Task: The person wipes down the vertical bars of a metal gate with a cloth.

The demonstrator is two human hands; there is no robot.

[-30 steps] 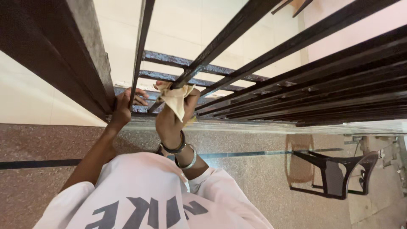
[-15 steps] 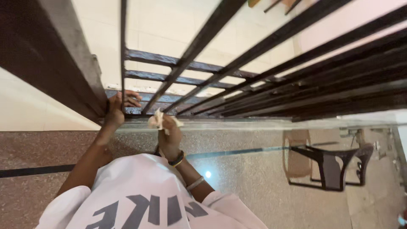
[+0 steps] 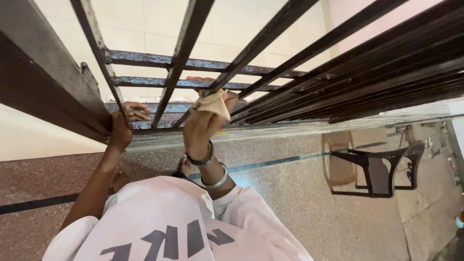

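Note:
I look down along a dark metal gate (image 3: 299, 53) made of long upright bars and crossbars. My right hand (image 3: 205, 123) grips a crumpled beige cloth (image 3: 211, 102) and presses it around one bar of the gate. Bangles circle that wrist. My left hand (image 3: 123, 123) is closed around the leftmost bar near the gate's bottom rail. My pink shirt fills the lower middle of the view, and my bare feet show just below the hands on the floor.
A dark plastic chair (image 3: 382, 166) stands on the speckled stone floor (image 3: 299, 203) to the right. A dark door frame (image 3: 43, 82) runs along the left. Pale tiles (image 3: 140, 34) lie beyond the gate. A black stripe crosses the floor.
My right hand has risen with the cloth from the bottom rail up onto a bar. The left hand stays on its bar. The view has shifted slightly.

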